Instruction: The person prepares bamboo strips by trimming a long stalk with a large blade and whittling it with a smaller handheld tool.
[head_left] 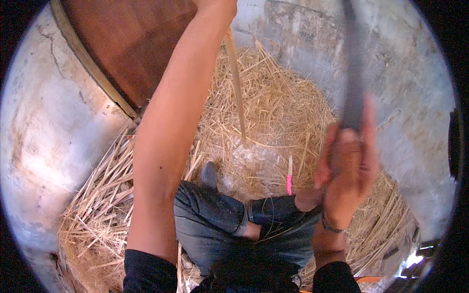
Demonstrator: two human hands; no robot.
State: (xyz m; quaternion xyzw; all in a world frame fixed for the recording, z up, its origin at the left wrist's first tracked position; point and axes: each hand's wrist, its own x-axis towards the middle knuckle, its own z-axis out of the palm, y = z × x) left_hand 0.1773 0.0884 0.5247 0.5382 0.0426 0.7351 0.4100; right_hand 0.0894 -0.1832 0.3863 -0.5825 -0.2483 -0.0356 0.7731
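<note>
In the head view, we have our right hand (348, 168) closed in a firm grip around a long dark tool (352, 73), whose flat, slender shape points up to the top edge and blurs so much that we cannot read its surface; a thin dark band (333, 227) circles that wrist. Our left hand (217, 6) is cut off by the top edge, so we cannot tell the state of its grip; a pale, smooth, narrow strip (238, 93) slants from just below it down to the whitish patch of floor (259, 163). Dry, brittle straw (273, 88) lies tangled around that patch. A small knife (289, 180) with a pale blade and bright pink handle lies near our bent legs in faded dark denim trousers (210, 207). Beyond stand a stained, rough grey wall (410, 112) and a reddish-brown panel (132, 34).
</note>
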